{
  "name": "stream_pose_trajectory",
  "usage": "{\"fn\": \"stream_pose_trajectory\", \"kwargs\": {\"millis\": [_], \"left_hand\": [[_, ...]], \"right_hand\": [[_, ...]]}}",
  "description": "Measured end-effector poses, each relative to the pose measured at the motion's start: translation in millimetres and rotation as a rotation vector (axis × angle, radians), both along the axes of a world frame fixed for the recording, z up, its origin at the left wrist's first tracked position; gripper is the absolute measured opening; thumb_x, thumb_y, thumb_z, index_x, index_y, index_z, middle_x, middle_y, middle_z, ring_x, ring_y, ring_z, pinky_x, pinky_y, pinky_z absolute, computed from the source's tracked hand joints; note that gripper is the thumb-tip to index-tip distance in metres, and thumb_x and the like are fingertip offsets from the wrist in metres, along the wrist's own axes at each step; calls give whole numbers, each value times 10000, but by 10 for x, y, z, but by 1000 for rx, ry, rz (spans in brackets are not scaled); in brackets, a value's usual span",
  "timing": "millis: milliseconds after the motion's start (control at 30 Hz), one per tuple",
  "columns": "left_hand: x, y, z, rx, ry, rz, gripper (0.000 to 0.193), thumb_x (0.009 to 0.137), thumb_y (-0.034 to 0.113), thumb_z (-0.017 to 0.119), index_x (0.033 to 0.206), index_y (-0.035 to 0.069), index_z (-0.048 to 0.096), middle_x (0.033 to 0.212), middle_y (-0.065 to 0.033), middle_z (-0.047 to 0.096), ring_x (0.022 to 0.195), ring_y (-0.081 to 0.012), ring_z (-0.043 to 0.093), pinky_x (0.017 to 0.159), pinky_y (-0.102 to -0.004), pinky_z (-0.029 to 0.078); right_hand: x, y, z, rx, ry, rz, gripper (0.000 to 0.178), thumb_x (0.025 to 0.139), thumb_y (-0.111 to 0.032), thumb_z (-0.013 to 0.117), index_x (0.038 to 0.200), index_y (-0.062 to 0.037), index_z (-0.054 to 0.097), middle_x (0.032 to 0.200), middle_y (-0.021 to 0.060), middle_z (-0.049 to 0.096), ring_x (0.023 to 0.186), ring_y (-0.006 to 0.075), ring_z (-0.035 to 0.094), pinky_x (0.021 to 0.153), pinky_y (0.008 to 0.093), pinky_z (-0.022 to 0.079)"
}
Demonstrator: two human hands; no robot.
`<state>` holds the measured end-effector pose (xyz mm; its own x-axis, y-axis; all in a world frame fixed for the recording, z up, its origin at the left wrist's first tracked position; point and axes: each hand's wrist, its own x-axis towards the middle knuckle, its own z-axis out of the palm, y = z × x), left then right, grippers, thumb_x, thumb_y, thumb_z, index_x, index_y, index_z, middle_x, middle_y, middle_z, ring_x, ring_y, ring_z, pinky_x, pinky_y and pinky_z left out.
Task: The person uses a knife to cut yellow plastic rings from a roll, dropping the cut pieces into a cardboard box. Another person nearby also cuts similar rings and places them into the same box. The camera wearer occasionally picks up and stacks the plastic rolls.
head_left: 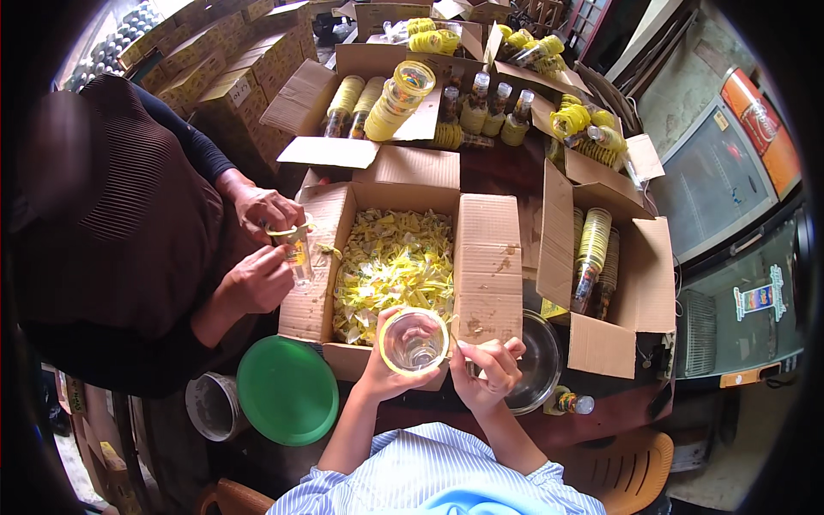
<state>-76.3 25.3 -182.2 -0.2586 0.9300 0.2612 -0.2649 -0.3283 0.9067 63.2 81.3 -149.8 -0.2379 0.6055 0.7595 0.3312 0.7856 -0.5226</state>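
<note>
Filling open carton (487, 266): yellow scraps (395, 266). Left hand (376, 378) clamps clear cup (415, 340); right hand (487, 375) is beside it, grip unclear.

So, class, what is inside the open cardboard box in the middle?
The cardboard box holds a heap of yellow and whitish strips. They cover its bottom, which cannot be seen; the left hand and clear cup hide part of the near side.

At six o'clock they wear a blue-and-white striped shirt (399, 459), a plain light-blue cloth (481, 502) over it, matching sleeves (542, 476) toward five and seven; left hand (380, 371) and right hand (487, 376) bare
</note>
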Motion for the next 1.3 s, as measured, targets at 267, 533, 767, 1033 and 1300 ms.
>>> {"fn": "stream_pose_trajectory", "kwargs": {"millis": [267,533,767,1033,1300], "left_hand": [[-32,-5,-90,-39,53,-52,828,546,44,811,1206,96,315,1121,-53,447,1059,-174,471,881,-333,426],[-57,-40,-99,-32,118,-117,765,583,60,801,1181,71,323,1102,-94,505,1004,-178,528,868,-311,436],[-30,5,2,-51,23,-43,815,523,60,832,1164,59,328,1055,-82,526,979,-162,537,840,-298,449],[-53,-31,-38,-104,175,-117,762,515,105,830,1143,65,402,1089,-58,390,1016,-168,463,855,-298,418],[-84,13,-135,4,145,-85,779,541,61,807,1147,87,318,1108,-69,357,1061,-181,451,886,-323,445]], "right_hand": [[-36,23,23,34,-15,4,243,611,-4,724,789,-137,626,599,-47,560,500,83,494,639,264,282],[-35,109,21,61,-71,12,221,631,-36,732,806,-146,654,632,-71,571,519,61,493,633,257,258],[3,6,-14,-7,12,-24,213,630,-26,706,786,-151,635,614,-62,556,513,69,487,665,252,277],[-21,117,2,-46,-10,29,221,625,-27,717,798,-147,653,622,-50,570,522,77,493,645,258,274],[-18,60,-23,-76,41,45,233,619,-4,719,793,-144,652,619,-48,571,512,73,486,613,255,258]]}}
